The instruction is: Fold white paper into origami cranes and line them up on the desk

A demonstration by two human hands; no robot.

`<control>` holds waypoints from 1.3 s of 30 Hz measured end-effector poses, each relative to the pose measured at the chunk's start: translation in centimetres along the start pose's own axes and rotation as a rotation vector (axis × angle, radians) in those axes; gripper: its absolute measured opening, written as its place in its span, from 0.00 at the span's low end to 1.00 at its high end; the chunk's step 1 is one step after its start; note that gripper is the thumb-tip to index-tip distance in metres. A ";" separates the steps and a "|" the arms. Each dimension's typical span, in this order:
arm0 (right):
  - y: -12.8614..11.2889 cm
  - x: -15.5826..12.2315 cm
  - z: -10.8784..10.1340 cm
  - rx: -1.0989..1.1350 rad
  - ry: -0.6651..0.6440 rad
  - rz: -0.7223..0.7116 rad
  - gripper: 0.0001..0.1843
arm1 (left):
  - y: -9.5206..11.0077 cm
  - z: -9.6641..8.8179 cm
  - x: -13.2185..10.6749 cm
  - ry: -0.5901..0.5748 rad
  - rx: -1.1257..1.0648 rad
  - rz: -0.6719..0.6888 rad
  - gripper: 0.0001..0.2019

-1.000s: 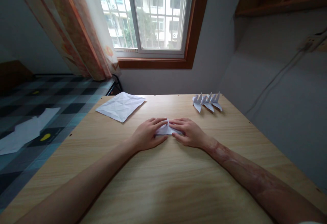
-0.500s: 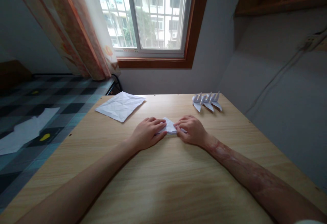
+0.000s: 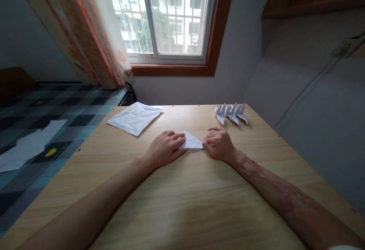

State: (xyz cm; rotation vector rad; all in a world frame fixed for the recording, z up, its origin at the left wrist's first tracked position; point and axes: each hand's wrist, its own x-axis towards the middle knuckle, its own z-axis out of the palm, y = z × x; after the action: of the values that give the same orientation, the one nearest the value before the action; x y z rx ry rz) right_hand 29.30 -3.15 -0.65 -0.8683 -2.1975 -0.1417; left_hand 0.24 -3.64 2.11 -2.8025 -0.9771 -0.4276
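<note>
A small piece of white paper (image 3: 192,141), folded into a triangle, lies on the wooden table between my two hands. My left hand (image 3: 165,147) rests flat over its left part, fingers stretched across the top and the thumb apart along the near edge; that end of the paper is hidden. At the right corner, my right hand (image 3: 219,143) has its fingers curled in and closed, with the fingertips touching the paper's tip. How much paper sits between those fingers is hidden.
Three folded paper cranes (image 3: 231,113) stand in a row at the table's (image 3: 182,196) back right. A creased white sheet (image 3: 135,117) lies at the back left. More white paper (image 3: 31,147) is on the checked bed (image 3: 76,122) to the left. A window is behind.
My right hand has slid right along the paper to its corner, its fingers curling in more and uncovering the triangle's right part. My left hand stays almost where it was.
</note>
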 end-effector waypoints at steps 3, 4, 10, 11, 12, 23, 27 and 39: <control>0.2 -0.2 0.1 0.006 0.000 -0.009 0.23 | 0.0 0.1 0.0 0.002 0.009 -0.004 0.20; 0.2 -0.2 0.1 0.009 0.000 -0.012 0.23 | 0.0 0.1 0.0 0.004 0.010 -0.004 0.20; 0.3 -0.2 0.2 -0.001 0.050 -0.042 0.24 | 0.0 0.3 0.0 0.027 0.032 0.002 0.19; 0.3 -0.2 0.2 0.002 0.056 -0.048 0.24 | 0.0 0.3 0.0 0.027 0.036 0.003 0.18; 0.3 -0.2 0.2 0.007 0.061 -0.055 0.24 | 0.0 0.3 0.0 0.026 0.041 0.003 0.18; 0.1 0.1 0.5 0.089 0.177 0.028 0.27 | 0.4 -0.2 0.1 0.009 0.131 -0.051 0.14; -0.4 0.4 0.2 0.125 0.168 0.151 0.23 | 0.6 0.2 0.0 0.000 0.098 -0.124 0.18; -0.5 0.6 2.2 0.225 -0.008 0.413 0.40 | 0.9 0.9 0.3 0.323 -0.387 -0.474 0.11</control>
State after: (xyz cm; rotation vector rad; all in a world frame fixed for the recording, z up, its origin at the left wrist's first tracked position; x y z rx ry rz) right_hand 27.37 -2.42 -1.74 -1.1676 -1.9468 0.3031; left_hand 1.21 -3.92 1.29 -2.6454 -1.6162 -1.2004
